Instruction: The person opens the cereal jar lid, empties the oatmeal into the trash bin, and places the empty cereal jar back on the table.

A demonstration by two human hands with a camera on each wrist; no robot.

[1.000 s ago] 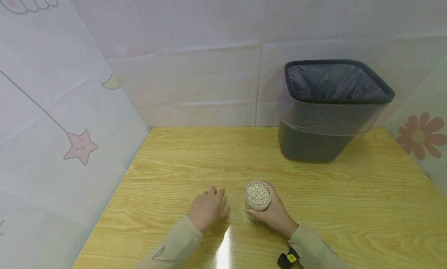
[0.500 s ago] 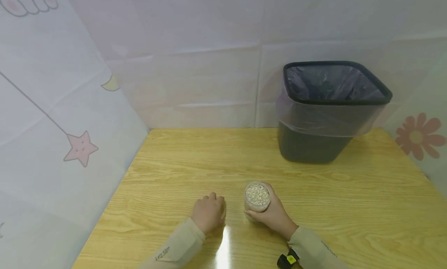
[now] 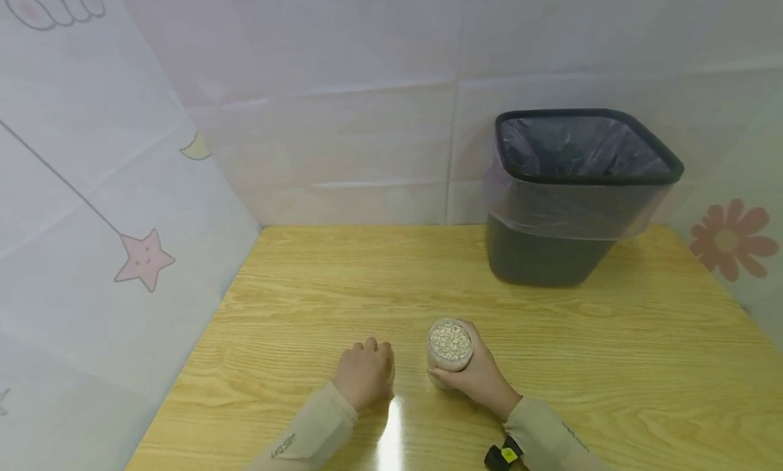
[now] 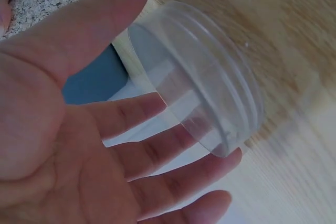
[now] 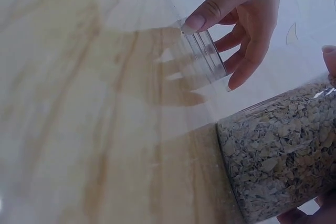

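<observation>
My right hand [image 3: 483, 379] grips a clear jar [image 3: 450, 345] of oat-like flakes from its right side. The jar stands upright on the table with its mouth uncovered, flakes close to the rim; in the right wrist view its flake-filled side [image 5: 278, 153] shows large. To the left of it, my left hand [image 3: 363, 374] is low over the table. Its thumb and fingers are curved around a clear ridged screw lid [image 4: 205, 82], which rests on the tabletop in the right wrist view. From the head the lid is hidden behind the hand.
A dark bin [image 3: 544, 250] with a translucent liner stands at the table's back right. The wooden table [image 3: 342, 274] meets printed cloth walls [image 3: 336, 138] at the back and sides. A dark band with a yellow patch [image 3: 505, 454] is at the right wrist.
My left hand has come down slightly nearer to me, and the lid that showed beside its fingers is now hidden from the head. The right hand and jar stay put.
</observation>
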